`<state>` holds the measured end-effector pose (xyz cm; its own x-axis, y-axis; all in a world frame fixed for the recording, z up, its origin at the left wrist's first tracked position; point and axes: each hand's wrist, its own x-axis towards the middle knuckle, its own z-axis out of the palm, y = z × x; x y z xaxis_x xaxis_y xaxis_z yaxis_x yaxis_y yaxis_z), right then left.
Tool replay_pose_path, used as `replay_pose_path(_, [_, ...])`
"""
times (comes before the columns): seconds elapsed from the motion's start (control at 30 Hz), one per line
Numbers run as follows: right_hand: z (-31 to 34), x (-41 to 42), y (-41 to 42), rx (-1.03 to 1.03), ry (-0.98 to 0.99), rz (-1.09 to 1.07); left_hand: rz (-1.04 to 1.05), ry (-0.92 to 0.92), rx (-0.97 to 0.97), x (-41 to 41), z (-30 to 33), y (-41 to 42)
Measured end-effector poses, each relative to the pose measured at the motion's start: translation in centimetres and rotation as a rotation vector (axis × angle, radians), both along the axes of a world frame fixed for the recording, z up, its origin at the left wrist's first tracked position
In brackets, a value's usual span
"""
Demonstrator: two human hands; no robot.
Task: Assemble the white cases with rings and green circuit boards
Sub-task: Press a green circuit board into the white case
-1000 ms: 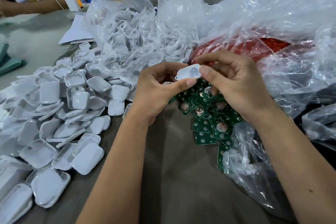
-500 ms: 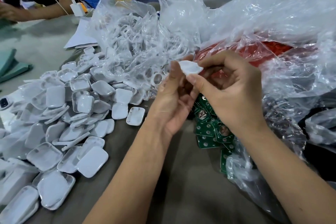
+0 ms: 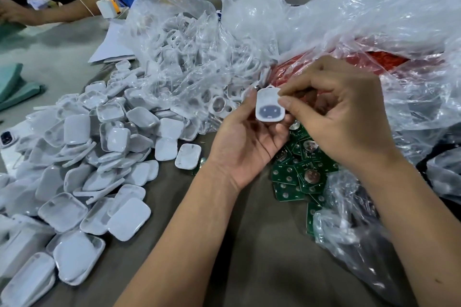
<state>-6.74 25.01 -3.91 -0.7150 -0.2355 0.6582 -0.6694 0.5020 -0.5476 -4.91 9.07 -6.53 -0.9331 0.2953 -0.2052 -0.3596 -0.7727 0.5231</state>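
Nearest: bare forearms come in from the bottom edge over the brown table (image 3: 249,257).

Left hand (image 3: 245,143) is palm-up, fingers curled loosely under the white case (image 3: 270,105), cradling it from below and the left side. Right hand (image 3: 346,117) comes in from the right, thumb and forefinger pinched on the case's upper right edge. So both hands are on the one case and neither is free.

The case is held off the table between the hands, flat face toward the camera. Its long axis runs near vertical in view, with a small tab or loop at the far end and a dark patch at the near end. Can't tell whether that patch is a window or something inside.

Key relation: the green circuit boards (image 3: 301,169) lie directly below and just nearer than the case, partly under the right hand and right wrist. My read is that the right hand is closer to them and would only have to drop down while the left keeps the case.

Left of the hands is a pile of white case halves (image 3: 99,157), well apart from the held one. Beyond the hands, a clear bag of white rings (image 3: 189,57) sits just past the left fingertips. Behind the right hand is a bag of red parts (image 3: 374,60) under crumpled plastic.

Far left: another person's arm (image 3: 50,13) and a charger (image 3: 107,7).
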Motion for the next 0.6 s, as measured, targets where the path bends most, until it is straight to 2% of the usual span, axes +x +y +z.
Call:
replay_pose_path(0.4, [0.54, 0.64, 0.21, 0.123, -0.030, 0.028, 0.004, 0.076, -0.078, 0.18, 0.09, 0.26])
replay_pose_path(0.6, [0.52, 0.61, 0.23, 0.111, -0.069, 0.041, -0.003, 0.094, -0.070, 0.17, 0.11, 0.16])
